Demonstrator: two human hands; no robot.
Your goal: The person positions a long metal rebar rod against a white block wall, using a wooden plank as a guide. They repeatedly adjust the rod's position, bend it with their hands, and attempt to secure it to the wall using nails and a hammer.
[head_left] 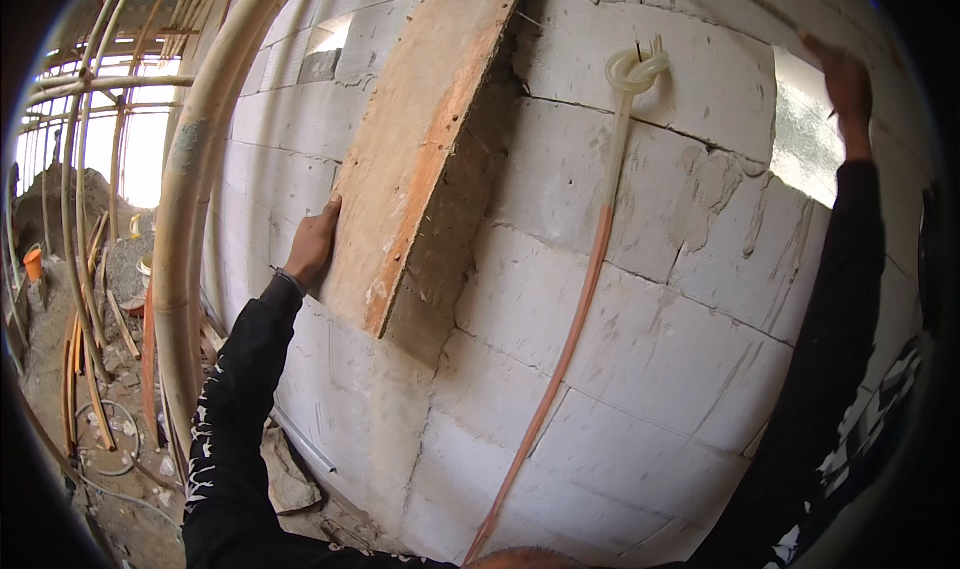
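- Sleeves, black with white print, enter from the lower edge, nearest the camera.
- Left hand [313, 241] lies flat, fingers together, against the plank's [425, 139] lower left edge; judged, it steadies the plank, which leans tilted on the block wall [650, 299].
- Right hand [845, 89] reaches high to the wall opening [803, 129]; whether spread or gripping cannot be told.
- Hose [585, 289], knotted on a nail, hangs down the wall.
- Plank top is cut off; scaffold poles [185, 219] blur at left.
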